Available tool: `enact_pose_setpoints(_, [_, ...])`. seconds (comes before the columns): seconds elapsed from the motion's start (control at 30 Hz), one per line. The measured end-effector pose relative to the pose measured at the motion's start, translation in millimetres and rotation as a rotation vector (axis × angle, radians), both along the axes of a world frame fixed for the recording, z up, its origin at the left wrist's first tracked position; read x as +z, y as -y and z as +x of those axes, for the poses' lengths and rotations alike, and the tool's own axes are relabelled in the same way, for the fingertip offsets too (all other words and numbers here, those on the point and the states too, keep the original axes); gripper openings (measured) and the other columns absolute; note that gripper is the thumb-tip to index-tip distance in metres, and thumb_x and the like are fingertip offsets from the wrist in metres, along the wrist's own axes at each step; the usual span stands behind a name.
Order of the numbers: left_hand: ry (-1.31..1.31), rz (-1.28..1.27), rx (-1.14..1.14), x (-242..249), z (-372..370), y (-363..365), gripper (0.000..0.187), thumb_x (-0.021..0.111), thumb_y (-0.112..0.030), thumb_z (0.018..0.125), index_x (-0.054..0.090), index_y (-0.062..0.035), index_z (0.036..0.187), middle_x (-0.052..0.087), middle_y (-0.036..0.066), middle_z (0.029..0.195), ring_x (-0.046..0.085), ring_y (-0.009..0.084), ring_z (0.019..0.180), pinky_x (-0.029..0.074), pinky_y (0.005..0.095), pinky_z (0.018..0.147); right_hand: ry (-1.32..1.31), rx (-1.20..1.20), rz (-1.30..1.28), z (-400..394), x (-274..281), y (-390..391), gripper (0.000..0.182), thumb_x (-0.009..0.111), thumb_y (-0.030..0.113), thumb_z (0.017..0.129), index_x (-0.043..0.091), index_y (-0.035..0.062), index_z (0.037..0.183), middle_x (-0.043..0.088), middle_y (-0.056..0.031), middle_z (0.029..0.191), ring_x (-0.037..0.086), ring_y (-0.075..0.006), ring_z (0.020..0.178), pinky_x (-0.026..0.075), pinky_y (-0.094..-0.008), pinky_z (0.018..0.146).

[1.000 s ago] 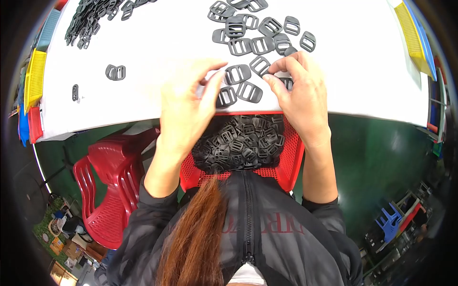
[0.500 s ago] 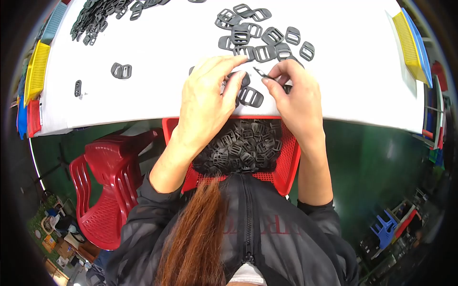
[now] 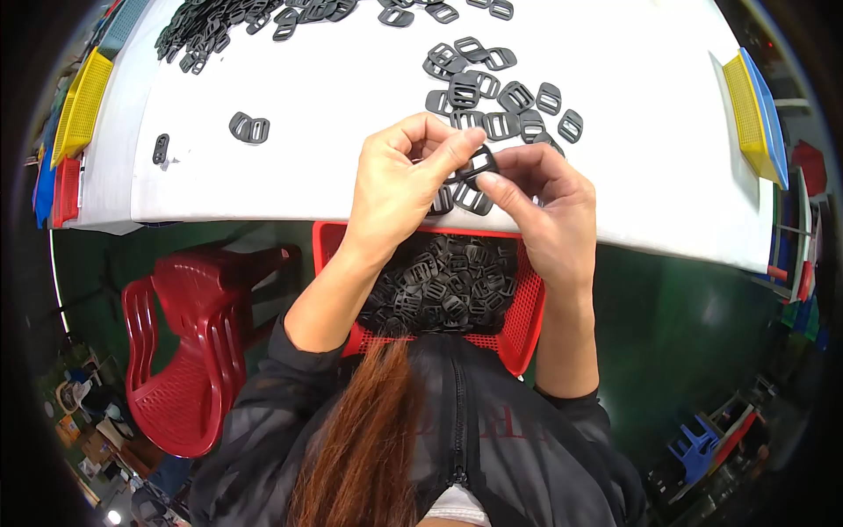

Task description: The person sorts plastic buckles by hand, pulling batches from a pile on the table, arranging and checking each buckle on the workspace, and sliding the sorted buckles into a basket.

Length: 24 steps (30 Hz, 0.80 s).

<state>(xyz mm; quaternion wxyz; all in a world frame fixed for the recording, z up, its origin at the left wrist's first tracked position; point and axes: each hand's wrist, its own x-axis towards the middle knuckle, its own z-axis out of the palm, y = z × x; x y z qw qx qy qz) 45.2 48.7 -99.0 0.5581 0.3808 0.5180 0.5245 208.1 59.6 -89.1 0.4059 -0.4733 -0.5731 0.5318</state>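
Between my two hands, just above the white table's front edge, a black plastic buckle [image 3: 482, 162] is held tilted. My left hand [image 3: 406, 180] pinches its upper left side between thumb and fingers. The thumb and fingers of my right hand [image 3: 551, 204] close on its right and lower side. Under and beside my hands lie loose buckles, one of them [image 3: 472, 198] near the table edge. A loose group of similar buckles [image 3: 501, 126] spreads behind my fingers. Below the edge, a red basket [image 3: 527, 321] holds many black buckles.
The white table [image 3: 290, 176] carries a large buckle pile [image 3: 189, 35] at the back left, two buckles [image 3: 249, 128] and a small black part [image 3: 161, 148] at left. Yellow baskets [image 3: 81, 110] stand at both sides. A dark red chair [image 3: 189, 369] is at lower left.
My hands have come together, and my left hand now grips the buckle that my right hand held. The view has shifted, so the table things appear lower and further right.
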Motion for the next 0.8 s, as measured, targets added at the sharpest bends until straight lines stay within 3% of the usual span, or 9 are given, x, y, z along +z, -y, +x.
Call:
enact_pose_setpoints(0.13, [0.211, -0.007, 0.007, -6.7, -3.3, 0.8, 0.028, 0.061, -0.025, 0.098, 0.068, 0.0005, 0.09, 0.061, -0.001, 0.07, 0.051, 0.003, 0.059, 0.042, 0.0177, 0.051, -0.107, 0.048, -0.089, -3.9, -0.5, 0.3, 0.01, 0.073, 0.004, 0.084, 0.068, 0.0011, 0.092, 0.07, -0.0027, 0.082, 0.063, -0.0064, 0.074, 0.049, -0.0218, 0.067])
enact_pose_setpoints(0.33, [0.219, -0.02, 0.03, 2.6, 5.2, 14.3, 0.026, 0.059, -0.026, 0.099, 0.066, -0.0013, 0.101, 0.061, -0.001, 0.071, 0.05, 0.003, 0.056, 0.041, 0.0177, 0.051, -0.245, 0.023, -0.152, -5.1, -2.0, -0.4, 0.012, 0.072, 0.005, 0.087, 0.067, -0.001, 0.095, 0.071, -0.0053, 0.086, 0.065, -0.0088, 0.078, 0.052, -0.0229, 0.072])
enact_pose_setpoints(0.5, [0.136, -0.039, 0.037, -4.7, -0.6, 16.7, 0.022, 0.061, -0.022, 0.098, 0.068, -0.0015, 0.098, 0.059, -0.002, 0.067, 0.05, 0.0027, 0.055, 0.041, 0.0177, 0.05, -0.257, 0.04, -0.201, -9.3, -0.5, 4.2, 0.012, 0.069, 0.009, 0.09, 0.067, -0.002, 0.096, 0.07, -0.0043, 0.086, 0.063, -0.0085, 0.075, 0.051, -0.0224, 0.071])
enact_pose_setpoints(0.8, [-0.104, 0.125, 0.109, -2.6, 12.9, 25.6, 0.013, 0.065, -0.011, 0.094, 0.067, 0.0017, 0.093, 0.063, -0.001, 0.069, 0.055, 0.0029, 0.06, 0.043, 0.0192, 0.053, -0.06, -0.138, -0.122, -20.3, -12.8, 5.7, 0.023, 0.066, 0.019, 0.095, 0.066, 0.0015, 0.08, 0.057, 0.0042, 0.066, 0.05, -0.0014, 0.061, 0.04, -0.0186, 0.055])
